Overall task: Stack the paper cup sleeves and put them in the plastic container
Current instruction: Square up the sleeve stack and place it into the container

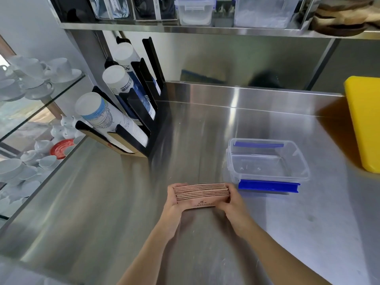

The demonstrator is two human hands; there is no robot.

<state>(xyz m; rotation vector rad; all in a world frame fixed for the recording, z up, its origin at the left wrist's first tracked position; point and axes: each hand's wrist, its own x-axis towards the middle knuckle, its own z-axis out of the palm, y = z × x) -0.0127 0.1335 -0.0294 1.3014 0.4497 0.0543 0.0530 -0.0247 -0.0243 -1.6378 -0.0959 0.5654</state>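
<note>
A stack of several flat brown paper cup sleeves [202, 194] stands on edge on the steel counter, pressed together between both hands. My left hand [173, 204] grips its left end and my right hand [233, 203] grips its right end. The clear plastic container [267, 161] with blue latches sits open and empty on the counter, just right of and beyond the stack. Its near blue latch [268, 186] lies flat toward me.
A black rack holding stacks of paper cups [115, 118] stands at the back left. A yellow board [365, 122] leans at the right edge. Glass shelves with white crockery [30, 79] lie to the left. A steel shelf with containers [195, 11] hangs overhead.
</note>
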